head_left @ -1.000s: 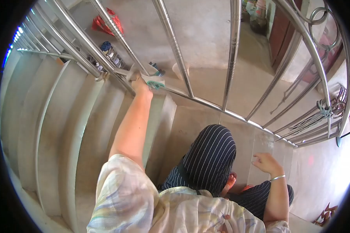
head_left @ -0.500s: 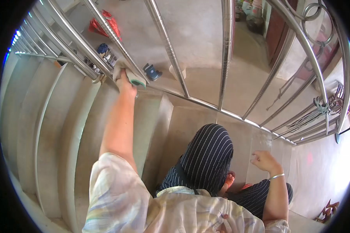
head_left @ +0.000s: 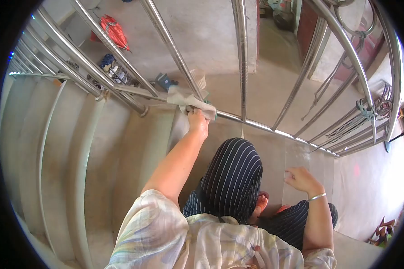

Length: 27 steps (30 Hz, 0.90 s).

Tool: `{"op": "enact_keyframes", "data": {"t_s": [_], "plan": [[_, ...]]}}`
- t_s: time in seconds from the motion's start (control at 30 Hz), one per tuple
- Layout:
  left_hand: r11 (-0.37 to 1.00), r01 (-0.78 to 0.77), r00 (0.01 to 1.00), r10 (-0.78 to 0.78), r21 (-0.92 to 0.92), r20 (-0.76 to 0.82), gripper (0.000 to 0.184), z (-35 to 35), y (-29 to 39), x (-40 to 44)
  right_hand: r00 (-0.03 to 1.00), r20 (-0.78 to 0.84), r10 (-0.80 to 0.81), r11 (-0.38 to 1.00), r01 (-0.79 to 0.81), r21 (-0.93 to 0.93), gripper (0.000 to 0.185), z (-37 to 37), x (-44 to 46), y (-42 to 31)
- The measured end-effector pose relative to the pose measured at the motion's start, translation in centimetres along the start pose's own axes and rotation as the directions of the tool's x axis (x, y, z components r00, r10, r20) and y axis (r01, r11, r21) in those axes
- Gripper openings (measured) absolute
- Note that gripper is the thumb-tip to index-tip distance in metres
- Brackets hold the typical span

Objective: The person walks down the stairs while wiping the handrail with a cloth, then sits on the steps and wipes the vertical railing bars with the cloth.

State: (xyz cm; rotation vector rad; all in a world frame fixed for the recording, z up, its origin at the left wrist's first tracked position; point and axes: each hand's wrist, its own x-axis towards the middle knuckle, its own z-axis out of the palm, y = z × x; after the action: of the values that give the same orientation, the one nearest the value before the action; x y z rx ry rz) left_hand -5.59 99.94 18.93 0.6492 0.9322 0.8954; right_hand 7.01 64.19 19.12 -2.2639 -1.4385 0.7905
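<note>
Concrete stairs (head_left: 83,170) are bordered by a metal railing (head_left: 242,67). At its bottom rail (head_left: 256,125), a pale cloth (head_left: 180,99) is grasped by the left hand's (head_left: 198,122) fingers; the right hand's (head_left: 304,180) are released, loosely bent. Finished and unfinished stretches cannot be told apart.

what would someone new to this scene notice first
Probably the shiny metal railing sweeping across the upper view, with the left hand pressing a pale cloth to its bottom rail. Next, the dark pinstriped trousers at lower center. Beyond the bars at upper left, a bright red bundle stands out against the pale surroundings.
</note>
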Motion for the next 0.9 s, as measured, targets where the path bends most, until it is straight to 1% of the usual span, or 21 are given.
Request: {"op": "enact_keyframes", "data": {"t_s": [0.03, 0.07, 0.1, 0.17, 0.23, 0.27, 0.3, 0.33, 0.37, 0.4, 0.43, 0.47, 0.5, 0.53, 0.6, 0.67, 0.8, 0.83, 0.87, 0.9], "plan": [[1.000, 0.007, 1.000, -0.007, 0.000, -0.001, 0.024, -0.1, 0.2, -0.2, 0.999, 0.008, 0.039, 0.999, -0.040, 0.025, 0.031, -0.2, -0.1, 0.0], [0.999, -0.012, 0.999, 0.011, 0.036, 0.046, 0.024, -0.3, 0.9, -0.1, 0.997, 0.012, 0.078, 0.996, -0.078, 0.050, 0.031, -0.4, -0.1, 0.0], [0.997, -0.033, 0.995, 0.026, 0.073, 0.097, 0.025, -0.7, 1.8, 0.3, 0.997, 0.008, 0.083, 0.995, -0.083, 0.051, 0.031, -0.6, 0.0, 0.2], [0.981, -0.168, 0.986, 0.166, 0.098, 0.023, 0.035, -4.6, 3.9, 7.7, 0.995, 0.002, 0.103, 0.993, -0.103, 0.055, 0.031, -0.5, -0.3, 0.7], [0.971, -0.236, 0.969, 0.239, 0.050, -0.066, 0.031, -2.6, 9.3, 5.5, 0.993, 0.013, 0.114, 0.992, -0.114, 0.058, 0.031, -0.7, -0.2, 0.3], [0.970, -0.235, 0.969, 0.239, 0.060, -0.067, 0.031, -2.7, 9.4, 5.2, 0.993, 0.012, 0.120, 0.991, -0.120, 0.052, 0.031, -0.8, -0.2, -0.1], [0.958, -0.280, 0.955, 0.285, 0.058, -0.083, 0.032, -2.5, 9.3, 5.1, 0.992, 0.013, 0.123, 0.991, -0.123, 0.059, 0.031, -0.8, -0.2, -0.4], [0.944, -0.325, 0.939, 0.329, 0.052, -0.096, 0.034, -2.2, 9.1, 5.0, 0.996, 0.017, 0.090, 0.994, -0.091, 0.055, 0.032, -0.9, -0.3, -0.6], [0.945, -0.324, 0.941, 0.327, 0.053, -0.089, 0.034, -2.1, 8.5, 4.8, 0.998, 0.020, 0.057, 0.997, -0.058, 0.049, 0.032, -1.0, -0.3, -0.9], [0.955, -0.295, 0.955, 0.295, -0.008, -0.038, 0.035, -2.5, 7.3, 4.8, 0.998, 0.015, 0.062, 0.997, -0.062, 0.049, 0.032, -1.1, -0.2, -1.2], [0.962, -0.263, 0.964, 0.265, -0.068, 0.014, 0.037, -2.8, 6.0, 4.8, 0.996, 0.054, 0.072, 0.997, -0.073, 0.023, 0.033, -1.3, 0.0, -1.6], [0.983, -0.180, 0.983, 0.180, -0.030, 0.029, 0.041, -3.0, 4.3, 4.9, 0.992, 0.095, 0.082, 0.997, -0.082, -0.003, 0.034, -1.3, 0.0, -1.7], [0.995, -0.096, 0.995, 0.095, 0.010, 0.039, 0.045, -3.0, 2.8, 4.5, 0.992, 0.095, 0.082, 0.997, -0.082, -0.004, 0.034, -1.2, 0.0, -1.7], [0.995, -0.097, 0.994, 0.097, 0.007, 0.041, 0.045, -2.4, 1.6, 3.2, 0.992, 0.098, 0.077, 0.997, -0.079, 0.018, 0.034, -1.1, 0.1, -1.5], [0.998, -0.069, 0.992, 0.068, 0.009, 0.108, 0.044, -1.2, 0.0, 1.0, 0.993, 0.094, 0.074, 0.996, -0.077, 0.035, 0.034, -0.9, 0.1, -1.0], [0.998, -0.062, 0.991, 0.063, -0.015, 0.120, 0.042, -1.2, -0.2, 1.2, 1.000, -0.001, 0.002, 1.000, -0.002, 0.022, 0.033, -0.3, -0.1, -0.1], [0.998, -0.060, 0.984, 0.064, -0.029, 0.166, 0.037, -2.4, -1.1, 1.3, 1.000, -0.002, 0.005, 1.000, -0.005, 0.009, 0.034, -0.3, 0.3, 0.1], [0.998, -0.061, 0.983, 0.065, -0.028, 0.171, 0.037, -2.6, -1.4, 0.8, 0.999, 0.036, 0.036, 0.999, -0.036, 0.009, 0.035, -0.6, 0.4, -0.3], [1.000, 0.001, 0.985, -0.003, 0.009, 0.173, 0.036, -2.7, -2.2, 0.2, 0.995, 0.073, 0.071, 0.997, -0.072, 0.007, 0.037, -0.7, 0.4, -0.7], [0.997, 0.067, 0.982, -0.074, 0.045, 0.173, 0.034, -2.5, -3.1, -0.3, 0.995, 0.068, 0.079, 0.997, -0.080, 0.006, 0.037, -0.5, 0.4, -0.7]]}}
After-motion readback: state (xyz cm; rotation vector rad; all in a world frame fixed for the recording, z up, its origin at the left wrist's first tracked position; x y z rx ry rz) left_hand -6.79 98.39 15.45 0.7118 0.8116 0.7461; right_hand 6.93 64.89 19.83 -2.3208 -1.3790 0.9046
